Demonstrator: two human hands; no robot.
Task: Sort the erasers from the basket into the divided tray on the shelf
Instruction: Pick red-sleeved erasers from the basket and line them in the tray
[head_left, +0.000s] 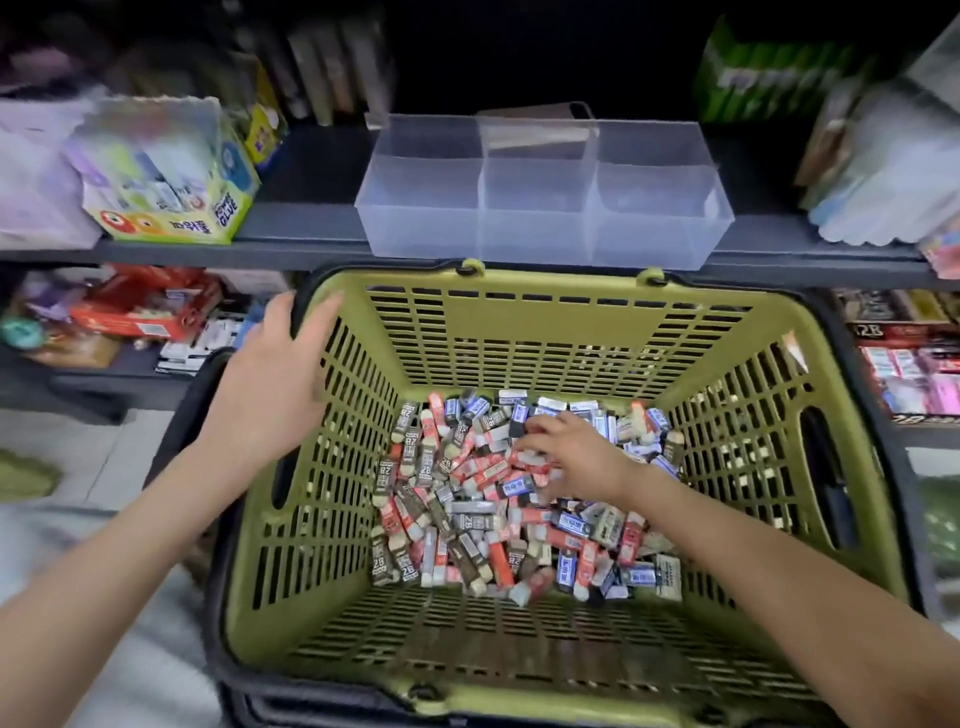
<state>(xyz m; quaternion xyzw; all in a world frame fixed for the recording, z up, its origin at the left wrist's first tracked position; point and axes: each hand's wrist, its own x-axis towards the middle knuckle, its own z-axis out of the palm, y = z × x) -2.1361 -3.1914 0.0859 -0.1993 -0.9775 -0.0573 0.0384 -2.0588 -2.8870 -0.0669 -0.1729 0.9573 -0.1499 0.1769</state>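
Head view, left hand (280, 369) spread flat on green basket (519, 317) rim at centre left, right hand (574, 457) curled among erasers (467, 509) mid-frame, perhaps pinching one, divided tray (540, 208) above centre.

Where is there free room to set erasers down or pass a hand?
Free: three compartments of the divided tray, and the shelf strip between it and the glue box. Crowded: the basket floor, packed with erasers, where the right hand grips some; left hand rests on the rim.
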